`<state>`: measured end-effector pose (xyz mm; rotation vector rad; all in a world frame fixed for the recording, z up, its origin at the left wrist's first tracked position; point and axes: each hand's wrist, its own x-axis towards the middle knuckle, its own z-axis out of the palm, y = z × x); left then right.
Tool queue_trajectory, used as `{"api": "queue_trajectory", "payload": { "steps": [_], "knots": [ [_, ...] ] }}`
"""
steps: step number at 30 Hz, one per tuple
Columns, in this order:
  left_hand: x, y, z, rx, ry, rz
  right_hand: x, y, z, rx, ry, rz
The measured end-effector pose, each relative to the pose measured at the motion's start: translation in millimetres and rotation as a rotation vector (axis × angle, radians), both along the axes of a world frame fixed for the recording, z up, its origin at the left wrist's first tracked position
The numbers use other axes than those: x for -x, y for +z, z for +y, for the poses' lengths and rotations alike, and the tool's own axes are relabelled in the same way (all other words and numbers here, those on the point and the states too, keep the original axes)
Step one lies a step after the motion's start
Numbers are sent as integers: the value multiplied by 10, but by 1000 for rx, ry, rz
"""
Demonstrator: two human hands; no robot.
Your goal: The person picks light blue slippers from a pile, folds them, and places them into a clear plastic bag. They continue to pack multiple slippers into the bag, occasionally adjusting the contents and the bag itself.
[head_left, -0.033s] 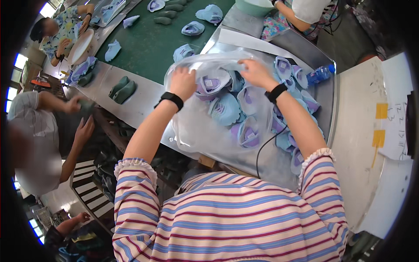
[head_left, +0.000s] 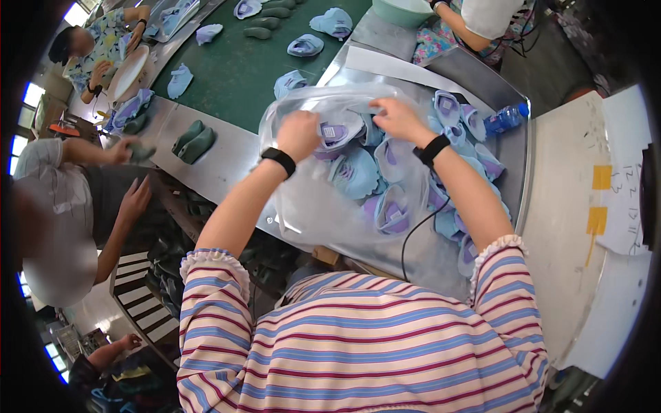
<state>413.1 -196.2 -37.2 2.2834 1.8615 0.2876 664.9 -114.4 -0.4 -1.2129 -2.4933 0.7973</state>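
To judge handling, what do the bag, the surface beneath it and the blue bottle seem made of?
Bag: thin, glossy plastic film; shoe uppers show through. Surface: probably satin sheet metal, given its grey sheen. Bottle: likely shiny plastic, by its highlights.

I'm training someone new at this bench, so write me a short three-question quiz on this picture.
1. True or false: the left hand and right hand both wear gloves.
2. Fill in: the bottle lies to the ____ of the clear bag.
3. Multiple choice: the two dark green foot shapes left of the bag rest on A) white paper, B) bare metal, C) a blue shoe.

Key: 1. False, both are bare. 2. Right. 3. B.
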Motion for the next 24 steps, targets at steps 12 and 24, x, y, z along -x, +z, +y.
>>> {"api": "queue_trajectory", "payload": {
  "steps": [12, 24],
  "knots": [
    [-114, -747, 267, 222, 191, -325, 288, -164, -156, 84, 18, -112],
    [157, 120, -1077, 385, 44, -2023, 312, 145, -708, 1160, -41, 601]
  ]
}}
